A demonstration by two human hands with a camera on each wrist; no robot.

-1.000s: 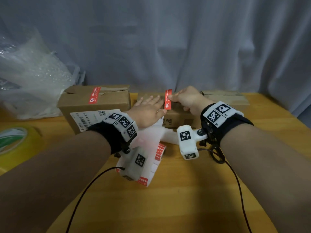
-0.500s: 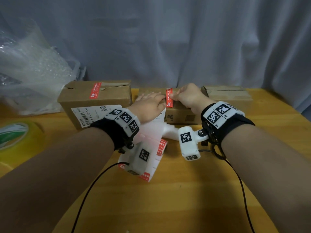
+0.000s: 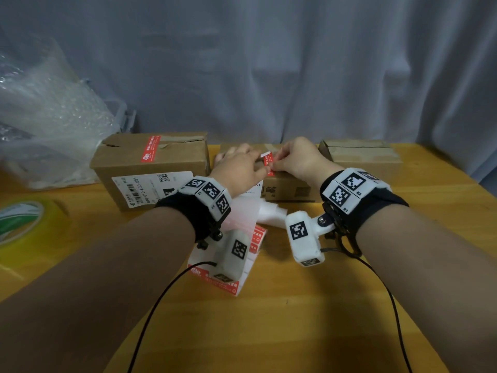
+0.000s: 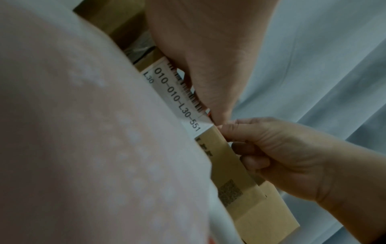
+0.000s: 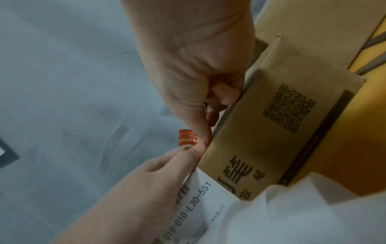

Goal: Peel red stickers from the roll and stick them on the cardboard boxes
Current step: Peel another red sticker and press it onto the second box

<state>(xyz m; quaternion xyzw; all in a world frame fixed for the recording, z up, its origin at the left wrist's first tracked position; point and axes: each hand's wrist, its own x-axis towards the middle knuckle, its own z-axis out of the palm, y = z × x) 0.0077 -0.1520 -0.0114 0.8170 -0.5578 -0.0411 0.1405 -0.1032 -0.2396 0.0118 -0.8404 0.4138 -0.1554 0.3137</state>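
- The red sticker (image 3: 269, 163) is held at the top front edge of the middle cardboard box (image 3: 290, 188); its lower part is hidden by fingers.
- The sticker is pinched by the right hand (image 3: 298, 161), fingers curled.
- The left hand (image 3: 239, 170) is laid flat on the box top, thumb at the sticker.
- The sticker roll (image 3: 236, 254) is largely covered by the wrist cameras.
- 1 sticker (image 3: 150, 152) is seen on the left box (image 3: 150, 170).

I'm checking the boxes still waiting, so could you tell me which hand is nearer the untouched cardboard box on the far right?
Right. The right hand works beside the far-right box; the left hand lies farther away.
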